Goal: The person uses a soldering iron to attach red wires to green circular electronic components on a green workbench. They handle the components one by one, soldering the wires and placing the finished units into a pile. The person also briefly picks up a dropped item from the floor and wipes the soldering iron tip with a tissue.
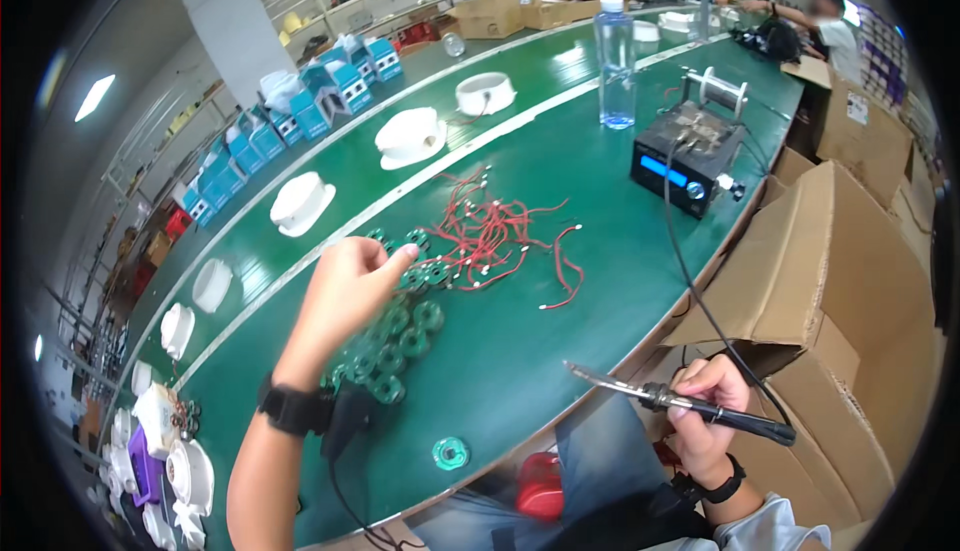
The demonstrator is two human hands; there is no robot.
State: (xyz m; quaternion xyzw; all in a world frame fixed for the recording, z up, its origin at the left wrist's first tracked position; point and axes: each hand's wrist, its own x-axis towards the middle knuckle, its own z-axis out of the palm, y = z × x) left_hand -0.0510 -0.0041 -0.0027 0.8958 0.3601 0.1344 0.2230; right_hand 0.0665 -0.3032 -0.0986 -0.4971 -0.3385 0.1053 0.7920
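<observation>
My left hand (pixel 355 276) reaches over a pile of green ring-shaped circuit boards (pixel 392 346), close to a tangle of red wires (pixel 490 226) with white ends. Its thumb shows, but the other fingertips are hidden behind the hand, so I cannot tell whether a board is between them. In my right hand (pixel 708 406), closed around the handle, is a soldering iron (pixel 725 418), its tip pointing left over the table edge. A single green ring board (pixel 451 453) lies apart near the front edge. One red wire (pixel 580 271) lies right of the tangle.
A black soldering station (pixel 675 161) with a solder spool (pixel 718 91) stands at the right; its cable hangs to the iron. Behind are a clear bottle (pixel 615 66) and white round housings (pixel 410 138). Cardboard boxes (pixel 800 271) crowd the right side. A person (pixel 835 36) is far right.
</observation>
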